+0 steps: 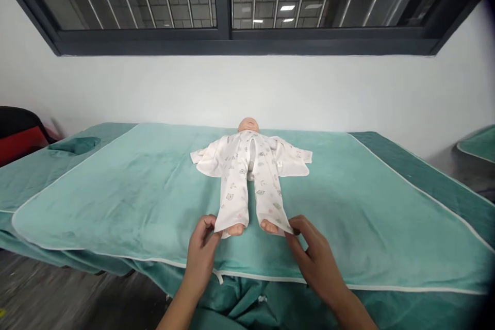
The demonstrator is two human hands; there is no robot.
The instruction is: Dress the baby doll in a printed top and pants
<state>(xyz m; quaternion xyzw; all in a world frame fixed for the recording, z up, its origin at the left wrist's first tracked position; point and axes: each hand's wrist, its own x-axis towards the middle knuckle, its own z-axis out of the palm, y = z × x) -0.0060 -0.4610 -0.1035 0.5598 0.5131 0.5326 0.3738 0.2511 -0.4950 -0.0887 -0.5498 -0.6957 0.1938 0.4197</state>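
Observation:
A baby doll [248, 124] lies on its back, its head toward the wall and its feet toward me. White printed baby trousers [234, 185] lie over its legs and up its front, with the feet showing at the hems. A white baby jacket [292, 157] is spread open beneath, its sleeves out to both sides. My left hand [203, 247] pinches the outer corner of the left trouser hem. At the outer corner of the other hem, my right hand [312, 247] pinches the cloth in the same way.
The doll rests on a green padded mat [127, 206] with white piping, laid over a darker green cover [386, 152]. A white wall [247, 87] and a dark-framed barred window [222, 44] stand behind. A red and black chair [21, 136] is at the left.

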